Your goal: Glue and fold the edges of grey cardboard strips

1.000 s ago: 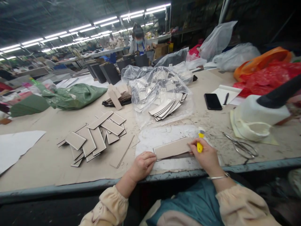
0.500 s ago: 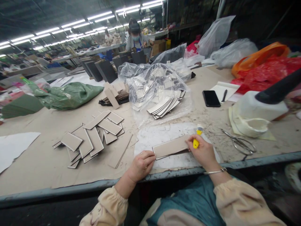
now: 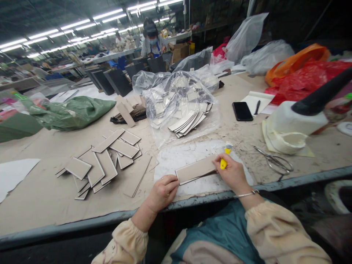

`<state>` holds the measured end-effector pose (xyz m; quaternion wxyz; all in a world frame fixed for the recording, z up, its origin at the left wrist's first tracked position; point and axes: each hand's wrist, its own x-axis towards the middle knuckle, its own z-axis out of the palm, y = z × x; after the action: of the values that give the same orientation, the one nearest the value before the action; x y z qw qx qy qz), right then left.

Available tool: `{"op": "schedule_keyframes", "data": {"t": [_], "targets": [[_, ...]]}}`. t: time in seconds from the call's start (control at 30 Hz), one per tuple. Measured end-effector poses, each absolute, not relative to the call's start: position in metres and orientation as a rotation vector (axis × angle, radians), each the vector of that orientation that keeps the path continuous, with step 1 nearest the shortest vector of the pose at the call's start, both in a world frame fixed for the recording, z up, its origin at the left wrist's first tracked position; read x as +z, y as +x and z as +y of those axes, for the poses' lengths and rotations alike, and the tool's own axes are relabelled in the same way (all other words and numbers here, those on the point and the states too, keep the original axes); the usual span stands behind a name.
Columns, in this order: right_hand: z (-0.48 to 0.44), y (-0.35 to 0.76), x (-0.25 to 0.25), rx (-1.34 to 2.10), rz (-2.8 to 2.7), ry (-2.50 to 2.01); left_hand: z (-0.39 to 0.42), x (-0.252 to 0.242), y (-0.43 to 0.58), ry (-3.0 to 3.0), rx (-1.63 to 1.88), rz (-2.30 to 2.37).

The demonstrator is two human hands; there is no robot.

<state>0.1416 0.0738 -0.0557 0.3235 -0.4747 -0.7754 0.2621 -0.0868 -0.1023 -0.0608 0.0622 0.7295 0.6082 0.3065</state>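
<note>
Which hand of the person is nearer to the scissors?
Right. The right hand, holding the yellow tool, is left of the scissors; the left hand is farther left, at the left end of the beige strip.

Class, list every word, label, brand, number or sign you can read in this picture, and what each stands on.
None can be read.
Phone: dark screen, no legible text.
Yellow-handled tool in the right hand: no legible marking.
White patch among the clear bags, perhaps a label: too small to read.
</note>
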Motion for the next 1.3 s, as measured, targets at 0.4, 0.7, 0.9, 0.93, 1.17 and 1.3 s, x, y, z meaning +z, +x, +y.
{"op": "schedule_keyframes", "data": {"t": [0.4, 0.7, 0.9, 0.93, 1.17, 1.3], "targets": [[0.075, 0.141, -0.055, 0.536, -2.079, -1.151, -0.1, -0.059, -0.088, 2.266, 0.911, 1.809], [0.076, 0.141, -0.059, 0.544, -2.1, -1.158, -0.097, -0.052, -0.087, 2.33, 0.854, 1.798], [0.075, 0.141, -0.06, 0.538, -2.104, -1.169, -0.097, -0.052, -0.087, 2.336, 0.82, 1.793], [0.076, 0.141, -0.06, 0.539, -2.107, -1.171, -0.097, -0.052, -0.087, 2.336, 0.821, 1.792], [0.077, 0.14, -0.063, 0.548, -2.134, -1.161, -0.096, -0.054, -0.088, 2.349, 0.839, 1.798], [0.077, 0.14, -0.065, 0.552, -2.141, -1.16, -0.096, -0.056, -0.089, 2.348, 0.856, 1.789]]}}
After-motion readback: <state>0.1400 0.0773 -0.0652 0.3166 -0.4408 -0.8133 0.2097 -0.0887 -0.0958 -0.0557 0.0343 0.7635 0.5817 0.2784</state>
